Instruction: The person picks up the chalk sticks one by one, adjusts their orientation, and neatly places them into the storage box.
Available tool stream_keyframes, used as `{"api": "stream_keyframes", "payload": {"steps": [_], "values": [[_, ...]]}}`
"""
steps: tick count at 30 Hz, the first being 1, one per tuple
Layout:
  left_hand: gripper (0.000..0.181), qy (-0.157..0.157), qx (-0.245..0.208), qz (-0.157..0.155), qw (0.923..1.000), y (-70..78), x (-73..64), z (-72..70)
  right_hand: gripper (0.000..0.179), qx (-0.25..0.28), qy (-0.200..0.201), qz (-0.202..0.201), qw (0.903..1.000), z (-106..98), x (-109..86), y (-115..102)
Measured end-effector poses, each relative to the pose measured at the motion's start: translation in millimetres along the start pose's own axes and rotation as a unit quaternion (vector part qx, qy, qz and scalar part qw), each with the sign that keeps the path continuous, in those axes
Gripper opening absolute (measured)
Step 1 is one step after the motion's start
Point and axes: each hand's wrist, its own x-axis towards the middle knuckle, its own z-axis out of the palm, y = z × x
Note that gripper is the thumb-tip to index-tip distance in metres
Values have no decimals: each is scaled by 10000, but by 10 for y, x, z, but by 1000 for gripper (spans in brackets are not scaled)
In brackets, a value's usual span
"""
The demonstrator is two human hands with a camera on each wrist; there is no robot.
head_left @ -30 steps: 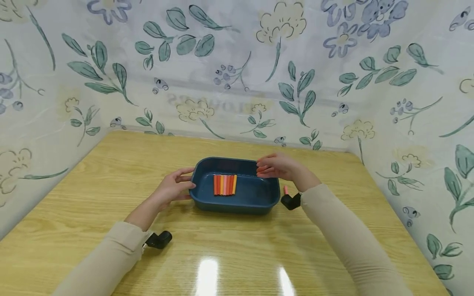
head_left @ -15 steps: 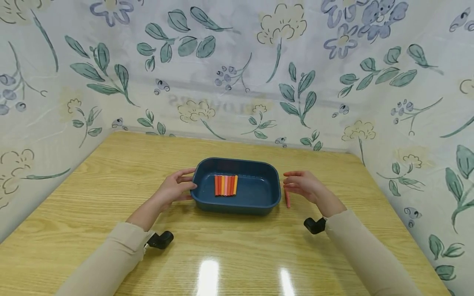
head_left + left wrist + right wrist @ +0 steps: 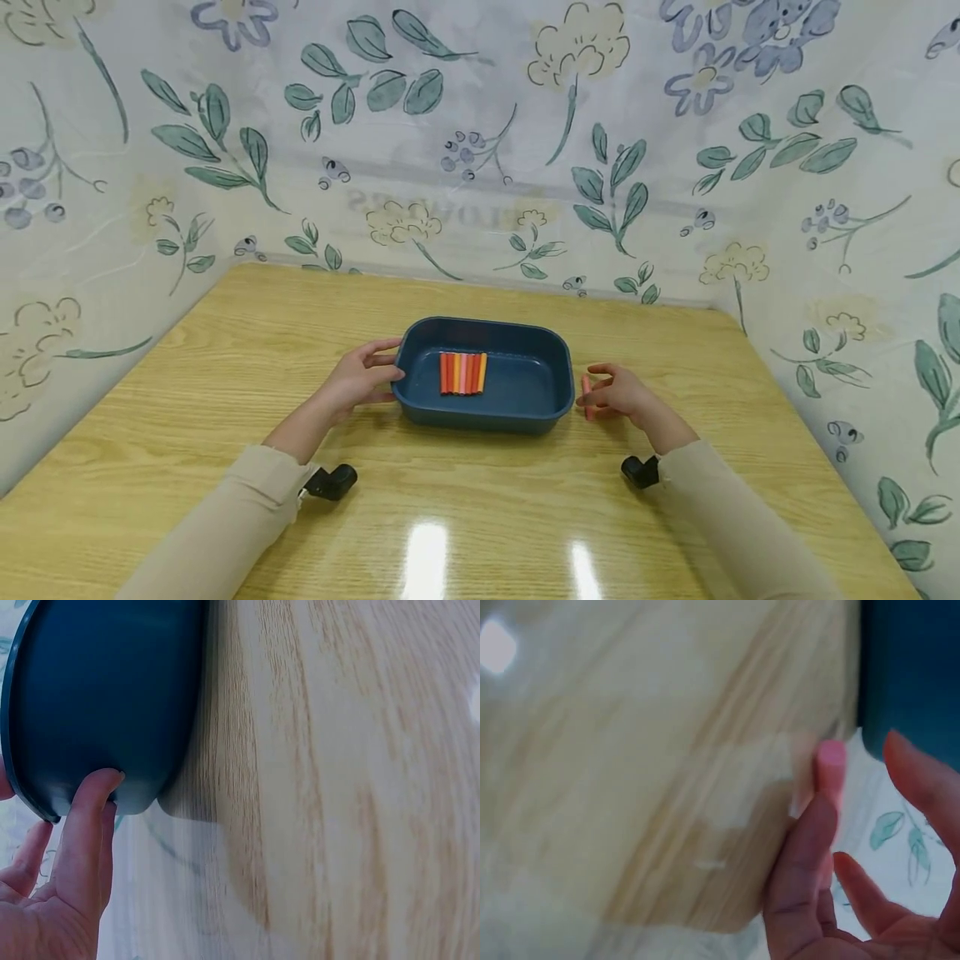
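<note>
A dark blue tub [image 3: 483, 421] stands on the table. Inside, at its left, lies a row of several short chalk-like sticks [image 3: 462, 373] in red, orange, pink and yellow. My left hand [image 3: 358, 379] holds the tub's left end, one fingertip over the rim and others along the outer wall. In the left wrist view, a finger [image 3: 82, 832] presses the wall below the rim. Just right of the tub, my right hand [image 3: 622, 396] pinches a pink chalk-like stick [image 3: 830, 761] close to the tabletop. The fingers partly hide this stick.
The wooden table [image 3: 450, 492] has glossy light reflections at the front. Flower-patterned cloth [image 3: 480, 242] closes it off at the back and both sides. A black camera mount [image 3: 330, 482] hangs at the left wrist, another black mount [image 3: 640, 472] at the right.
My right hand has moved from over the tub's right rim to the stick beside it, and its fingers have closed round the stick. The left hand keeps its hold.
</note>
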Motion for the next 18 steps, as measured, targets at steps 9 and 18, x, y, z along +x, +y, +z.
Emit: {"api": "stream_keyframes", "payload": {"steps": [9,18], "values": [[60,24,6,6,10000,-6,-3,-10,68,-874,89,-135,9960,12,46,2],[60,37,-23,43,10000,-19,6,-2,65,189,350,-89,9992,21,12,-10]]}}
